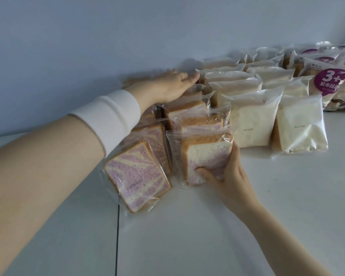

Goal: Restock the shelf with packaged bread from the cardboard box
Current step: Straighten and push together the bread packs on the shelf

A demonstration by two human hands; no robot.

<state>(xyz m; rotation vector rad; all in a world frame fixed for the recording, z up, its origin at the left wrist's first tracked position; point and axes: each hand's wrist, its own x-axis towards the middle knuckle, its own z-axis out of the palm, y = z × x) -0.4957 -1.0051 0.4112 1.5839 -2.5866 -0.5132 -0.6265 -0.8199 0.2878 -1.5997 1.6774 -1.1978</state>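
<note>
Rows of packaged bread stand on a white shelf [217,226]. My right hand [225,176] grips the front pack of pink-swirl bread [203,158], thumb pressed into its face, standing at the head of a row. My left hand [167,86] reaches to the back of the shelf with fingers straight, resting flat on the packs at the rear of the pink-swirl rows. Another pink-swirl pack [137,176] lies tilted at the front of the left row, under my forearm. No cardboard box is in view.
White bread packs [253,124] fill rows to the right, with purple-labelled packs [331,82] at the far right. A grey-blue wall [108,46] backs the shelf. A dark seam [117,236] runs across the shelf near the front left.
</note>
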